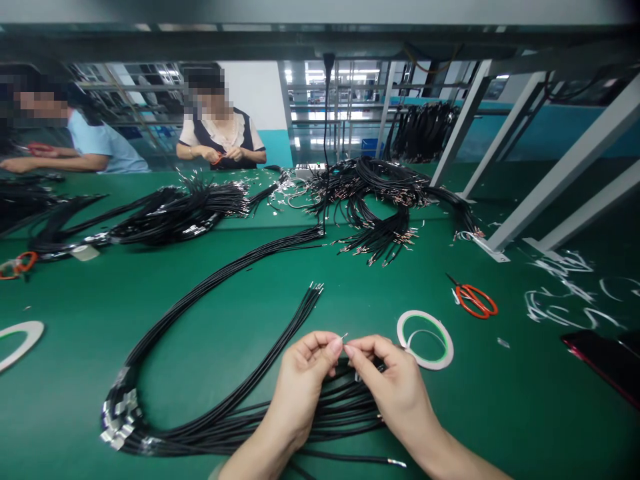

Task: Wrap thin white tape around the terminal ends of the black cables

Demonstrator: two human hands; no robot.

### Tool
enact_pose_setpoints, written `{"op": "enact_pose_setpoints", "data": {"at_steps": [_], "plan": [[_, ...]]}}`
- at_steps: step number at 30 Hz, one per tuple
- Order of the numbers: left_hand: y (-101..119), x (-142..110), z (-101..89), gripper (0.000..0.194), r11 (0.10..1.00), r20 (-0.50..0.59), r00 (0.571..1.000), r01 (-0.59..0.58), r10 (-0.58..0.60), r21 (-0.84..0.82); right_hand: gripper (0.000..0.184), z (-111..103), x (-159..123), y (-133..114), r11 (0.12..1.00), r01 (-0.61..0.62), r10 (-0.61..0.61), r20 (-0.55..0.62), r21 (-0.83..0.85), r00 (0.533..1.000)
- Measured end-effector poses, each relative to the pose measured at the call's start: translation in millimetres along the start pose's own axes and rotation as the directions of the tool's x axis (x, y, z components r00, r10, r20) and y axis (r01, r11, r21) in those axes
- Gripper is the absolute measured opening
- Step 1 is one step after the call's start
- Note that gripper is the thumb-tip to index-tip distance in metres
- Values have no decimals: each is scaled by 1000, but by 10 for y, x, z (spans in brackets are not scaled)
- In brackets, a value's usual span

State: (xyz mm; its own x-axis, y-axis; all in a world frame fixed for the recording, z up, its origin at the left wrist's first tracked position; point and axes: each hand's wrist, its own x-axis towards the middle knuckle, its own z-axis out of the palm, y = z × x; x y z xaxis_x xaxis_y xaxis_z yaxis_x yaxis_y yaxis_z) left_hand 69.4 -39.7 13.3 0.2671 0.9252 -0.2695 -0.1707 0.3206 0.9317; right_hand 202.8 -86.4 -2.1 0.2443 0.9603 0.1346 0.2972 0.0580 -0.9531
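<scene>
My left hand (307, 373) is closed in a pinch on the end of a black cable, whose small pale tip (345, 336) pokes up between the fingers. Right beside it, the thumb and forefinger of my right hand (393, 377) are pinched together; what they hold is too small to make out. Under both hands runs a looped bundle of black cables (235, 417), with several silvery metal clips (120, 420) around its left bend. One cable with a bare silvery end (397, 463) lies apart near the front. A roll of white tape (401, 327) rests just beyond my right hand.
Orange-handled scissors (475, 301) lie at the right, near white scraps (560, 293) and a dark phone-like object (603, 363). More cable bundles (370, 183) cover the table's back. Grey metal legs (565, 160) stand at the right. Two people (220, 137) work across the table.
</scene>
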Motion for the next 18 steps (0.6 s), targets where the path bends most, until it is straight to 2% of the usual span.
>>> {"op": "enact_pose_setpoints", "data": {"at_steps": [4, 7, 13, 18], "plan": [[-3, 14, -11, 20, 999, -11, 999, -32, 33, 21, 17, 0, 7, -29, 1000, 0, 0, 20, 21, 1000], [-1, 24, -25, 24, 998, 18, 998, -54, 53, 44, 17, 0, 16, -67, 1000, 5, -6, 12, 28, 1000], [-58, 48, -58, 14, 962, 24, 981, -191, 190, 195, 17, 10, 12, -67, 998, 7, -9, 29, 64, 1000], [-115, 45, -68, 15, 939, 29, 978, -209, 209, 273, 18, 9, 13, -18, 999, -15, 15, 30, 31, 999]]}}
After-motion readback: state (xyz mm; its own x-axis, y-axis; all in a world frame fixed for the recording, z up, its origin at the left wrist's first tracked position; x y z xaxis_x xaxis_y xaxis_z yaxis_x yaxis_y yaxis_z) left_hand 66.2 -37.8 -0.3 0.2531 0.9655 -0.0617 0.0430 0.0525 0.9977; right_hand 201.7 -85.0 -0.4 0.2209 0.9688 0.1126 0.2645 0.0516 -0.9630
